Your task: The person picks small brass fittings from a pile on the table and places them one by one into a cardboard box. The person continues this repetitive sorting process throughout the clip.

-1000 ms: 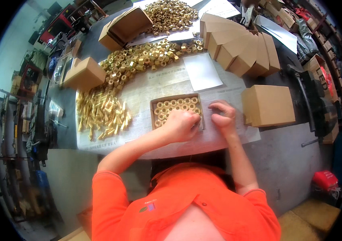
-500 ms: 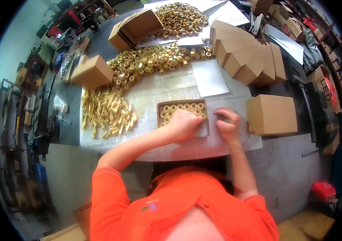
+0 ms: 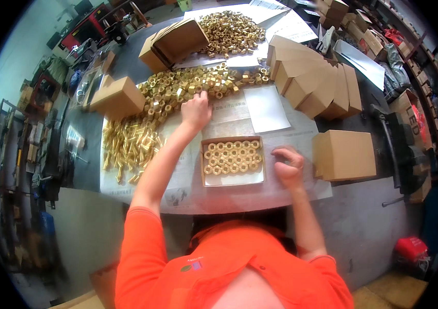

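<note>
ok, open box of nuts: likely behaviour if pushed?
The open box is likely heavy for its size: brass-coloured nuts cover most of its floor. Its thin walls may flex. Nuts could slide into the bare near strip.

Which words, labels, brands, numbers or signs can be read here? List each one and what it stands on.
Printed sheet under the brass nuts: rows of characters, mostly too small to read; none copied out.
Orange shirt: small chest mark, too small to read.
Brown carton, right: large dark letters, wording left out.
Red package, lower right: too blurred to read.
</note>
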`<action>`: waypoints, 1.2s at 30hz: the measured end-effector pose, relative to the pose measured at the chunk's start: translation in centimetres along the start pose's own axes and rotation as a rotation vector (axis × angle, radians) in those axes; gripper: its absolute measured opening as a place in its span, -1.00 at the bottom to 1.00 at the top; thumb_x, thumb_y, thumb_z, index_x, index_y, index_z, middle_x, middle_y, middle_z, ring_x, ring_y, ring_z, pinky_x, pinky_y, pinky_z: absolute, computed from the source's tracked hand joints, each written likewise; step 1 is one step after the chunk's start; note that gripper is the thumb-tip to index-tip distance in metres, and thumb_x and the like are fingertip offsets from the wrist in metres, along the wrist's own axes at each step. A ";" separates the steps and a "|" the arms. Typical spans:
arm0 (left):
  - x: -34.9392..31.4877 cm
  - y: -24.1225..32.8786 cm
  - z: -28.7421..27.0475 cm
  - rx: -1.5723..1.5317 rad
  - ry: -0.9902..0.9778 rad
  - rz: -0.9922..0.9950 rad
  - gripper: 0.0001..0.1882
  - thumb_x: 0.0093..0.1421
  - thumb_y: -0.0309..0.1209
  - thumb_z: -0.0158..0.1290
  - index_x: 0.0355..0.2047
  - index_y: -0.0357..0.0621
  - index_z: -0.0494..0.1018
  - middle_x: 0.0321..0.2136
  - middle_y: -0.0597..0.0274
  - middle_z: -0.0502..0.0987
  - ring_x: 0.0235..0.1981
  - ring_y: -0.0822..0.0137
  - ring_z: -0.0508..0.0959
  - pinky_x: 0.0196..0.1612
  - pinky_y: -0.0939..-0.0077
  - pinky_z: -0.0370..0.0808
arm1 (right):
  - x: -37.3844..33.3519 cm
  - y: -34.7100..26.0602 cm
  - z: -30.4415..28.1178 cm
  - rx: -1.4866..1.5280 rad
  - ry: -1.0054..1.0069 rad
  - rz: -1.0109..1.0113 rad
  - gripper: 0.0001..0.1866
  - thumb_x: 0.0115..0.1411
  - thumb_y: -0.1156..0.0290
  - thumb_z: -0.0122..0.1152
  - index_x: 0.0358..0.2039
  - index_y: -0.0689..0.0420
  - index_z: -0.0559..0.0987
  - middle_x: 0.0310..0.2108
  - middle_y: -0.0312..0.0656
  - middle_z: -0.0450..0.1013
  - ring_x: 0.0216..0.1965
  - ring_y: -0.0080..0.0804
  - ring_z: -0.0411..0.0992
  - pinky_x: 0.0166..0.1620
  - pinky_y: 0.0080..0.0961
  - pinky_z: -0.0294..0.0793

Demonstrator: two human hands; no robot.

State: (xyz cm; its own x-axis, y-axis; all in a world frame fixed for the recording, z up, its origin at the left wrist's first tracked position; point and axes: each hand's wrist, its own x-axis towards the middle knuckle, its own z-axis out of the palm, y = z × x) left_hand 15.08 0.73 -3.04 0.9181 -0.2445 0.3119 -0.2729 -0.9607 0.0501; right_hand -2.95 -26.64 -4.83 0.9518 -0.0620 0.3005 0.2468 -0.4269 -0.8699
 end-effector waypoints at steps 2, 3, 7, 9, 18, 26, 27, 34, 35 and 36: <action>0.3 0.1 1.2 0.047 0.031 0.018 -0.69 0.04 -0.30 0.16 -0.27 -0.20 0.39 -0.38 0.03 0.56 -0.43 0.06 0.62 -0.40 0.24 0.55 | 0.1 -0.2 -0.1 0.005 -0.002 0.003 -0.72 -0.20 0.55 0.04 -0.40 0.27 0.58 -0.34 -0.05 0.52 -0.28 -0.21 0.49 -0.16 -0.48 0.46; 0.3 0.3 1.5 0.055 0.048 0.038 -0.70 0.03 -0.31 0.16 -0.30 -0.19 0.38 -0.40 0.03 0.56 -0.43 0.06 0.62 -0.40 0.25 0.55 | -0.1 -0.3 -0.1 0.004 0.005 0.009 -0.72 -0.20 0.55 0.04 -0.40 0.27 0.58 -0.34 -0.05 0.52 -0.27 -0.21 0.49 -0.16 -0.48 0.46; 0.2 0.2 0.5 -0.055 0.047 0.038 -0.78 -0.03 -0.41 0.10 -0.35 -0.20 0.42 -0.46 0.05 0.55 -0.47 0.09 0.61 -0.42 0.26 0.55 | -0.1 -0.4 0.1 0.007 0.034 0.010 -0.71 -0.22 0.56 0.03 -0.41 0.28 0.58 -0.33 -0.04 0.52 -0.27 -0.21 0.49 -0.15 -0.48 0.46; -0.4 0.1 -0.7 -0.126 0.092 -0.032 -0.71 -0.04 -0.26 0.11 -0.33 -0.14 0.52 -0.43 0.09 0.58 -0.43 0.11 0.61 -0.39 0.25 0.55 | -0.1 -0.3 0.2 0.024 0.042 0.017 -0.71 -0.23 0.57 0.03 -0.42 0.28 0.58 -0.33 -0.04 0.52 -0.27 -0.20 0.49 -0.15 -0.48 0.46; -2.2 -0.8 -2.2 -0.117 -0.186 0.039 -0.72 -0.01 -0.22 0.11 -0.31 -0.08 0.55 -0.38 0.11 0.58 -0.30 0.09 0.59 -0.25 0.22 0.52 | -0.1 -0.6 0.2 0.027 0.045 0.037 -0.71 -0.23 0.57 0.03 -0.42 0.28 0.59 -0.35 -0.06 0.52 -0.27 -0.21 0.49 -0.16 -0.49 0.45; -3.4 -1.4 -1.4 -0.156 -0.068 0.092 -0.81 0.03 -0.31 0.15 -0.35 -0.09 0.52 -0.39 0.16 0.56 -0.35 0.08 0.58 -0.32 0.20 0.50 | -0.2 -0.7 0.1 0.023 0.065 0.022 -0.72 -0.23 0.56 0.03 -0.44 0.28 0.59 -0.37 -0.06 0.52 -0.29 -0.23 0.48 -0.20 -0.50 0.45; -3.4 -1.4 -1.5 -0.149 -0.075 0.093 -0.80 0.03 -0.31 0.16 -0.35 -0.10 0.53 -0.39 0.17 0.55 -0.35 0.09 0.57 -0.31 0.22 0.50 | -0.2 -0.7 0.1 0.025 0.068 0.023 -0.72 -0.23 0.56 0.03 -0.44 0.28 0.59 -0.37 -0.06 0.52 -0.30 -0.22 0.48 -0.20 -0.50 0.45; -3.2 -1.1 -4.8 -0.372 -0.140 0.090 -0.83 0.00 -0.42 0.21 -0.37 -0.18 0.58 -0.40 0.16 0.58 -0.46 0.28 0.56 -0.39 0.42 0.49 | -0.1 -0.6 0.2 0.033 0.066 0.009 -0.73 -0.23 0.55 0.02 -0.45 0.28 0.58 -0.38 -0.06 0.52 -0.31 -0.22 0.48 -0.21 -0.49 0.45; -3.4 -0.2 -6.2 -0.472 -0.161 0.112 -0.84 0.00 -0.46 0.22 -0.37 -0.20 0.59 -0.41 0.16 0.59 -0.47 0.33 0.56 -0.41 0.47 0.49 | -0.1 -0.4 0.2 0.034 0.067 0.010 -0.73 -0.23 0.55 0.02 -0.45 0.27 0.58 -0.39 -0.06 0.52 -0.31 -0.21 0.48 -0.21 -0.49 0.46; -3.9 0.8 -7.6 -0.571 -0.181 0.132 -0.84 0.00 -0.49 0.22 -0.36 -0.22 0.59 -0.42 0.16 0.59 -0.48 0.39 0.55 -0.43 0.52 0.48 | -0.1 -0.4 0.2 0.034 0.072 0.004 -0.73 -0.23 0.54 0.03 -0.44 0.27 0.59 -0.39 -0.06 0.52 -0.31 -0.22 0.48 -0.21 -0.49 0.46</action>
State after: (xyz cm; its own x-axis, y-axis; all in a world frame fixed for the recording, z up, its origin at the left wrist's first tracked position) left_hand 9.13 1.91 3.05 0.8868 -0.4229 0.1862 -0.4522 -0.7111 0.5385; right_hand -3.12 -26.25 -4.65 0.9375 -0.1293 0.3232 0.2501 -0.3955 -0.8837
